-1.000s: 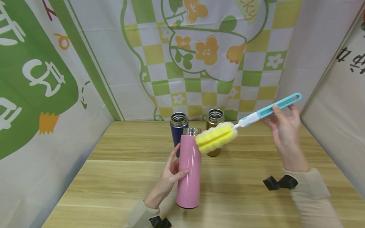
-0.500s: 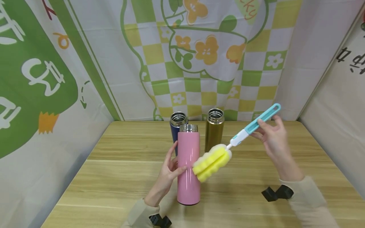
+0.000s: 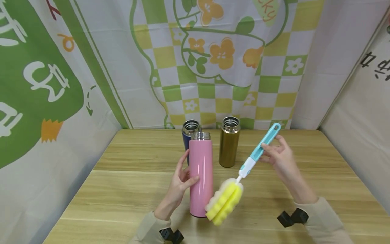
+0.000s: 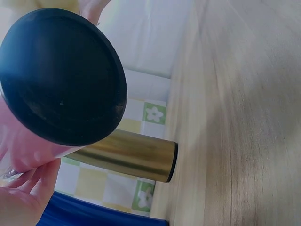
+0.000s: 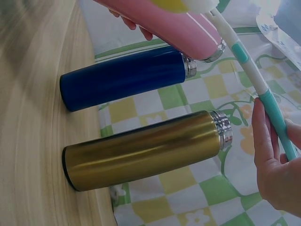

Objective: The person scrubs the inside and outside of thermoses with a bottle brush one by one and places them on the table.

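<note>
My left hand grips a pink thermos around its side, upright and lidless, with a steel neck. In the left wrist view its black base shows, lifted off the table. My right hand pinches the turquoise handle of a bottle brush between thumb and fingers. The brush's yellow and white sponge head points down to the left, overlapping the lower right side of the pink thermos in the head view. In the right wrist view, the right hand holds the handle from below.
A gold thermos and a blue thermos stand without lids towards the back of the wooden table. The pink one partly hides the blue one. A patterned cloth hangs behind the table's far edge.
My right hand has moved left and down, bringing the sponge head from the pink thermos's neck down to its lower side, the handle now steeper. The pink thermos has shifted slightly up and left.
</note>
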A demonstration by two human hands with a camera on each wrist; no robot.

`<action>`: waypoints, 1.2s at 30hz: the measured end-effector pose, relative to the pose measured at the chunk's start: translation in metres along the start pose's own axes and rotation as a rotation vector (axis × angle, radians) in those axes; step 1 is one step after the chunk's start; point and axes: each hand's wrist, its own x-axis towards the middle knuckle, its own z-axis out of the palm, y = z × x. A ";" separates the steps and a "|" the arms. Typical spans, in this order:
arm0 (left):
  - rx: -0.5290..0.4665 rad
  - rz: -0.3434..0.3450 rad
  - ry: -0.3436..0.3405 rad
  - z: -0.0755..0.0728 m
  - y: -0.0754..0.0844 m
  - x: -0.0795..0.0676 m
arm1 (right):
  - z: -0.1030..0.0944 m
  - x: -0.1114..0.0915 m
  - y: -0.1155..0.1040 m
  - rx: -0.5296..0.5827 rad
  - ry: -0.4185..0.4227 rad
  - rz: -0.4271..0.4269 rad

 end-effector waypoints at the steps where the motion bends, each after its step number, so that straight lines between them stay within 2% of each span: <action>1: 0.001 0.001 -0.001 0.000 0.000 0.000 | 0.000 0.000 0.001 -0.008 -0.005 0.006; 9: 0.006 -0.001 -0.017 0.000 0.002 -0.001 | 0.003 0.001 0.002 -0.020 -0.016 0.023; 13: 0.015 -0.004 -0.039 0.000 0.003 -0.002 | 0.005 0.006 -0.004 0.048 0.030 -0.005; 20: 0.030 -0.010 -0.095 -0.002 0.004 -0.006 | 0.004 0.017 -0.023 0.247 0.108 -0.059; 26: 0.001 0.002 -0.164 -0.003 0.003 -0.007 | 0.003 0.023 -0.035 0.305 0.136 -0.110; 29: -0.021 -0.013 -0.190 -0.003 0.003 -0.008 | 0.003 0.024 -0.038 0.336 0.154 -0.137; 36: -0.057 -0.030 -0.217 -0.001 0.003 -0.008 | 0.002 0.026 -0.043 0.409 0.210 -0.179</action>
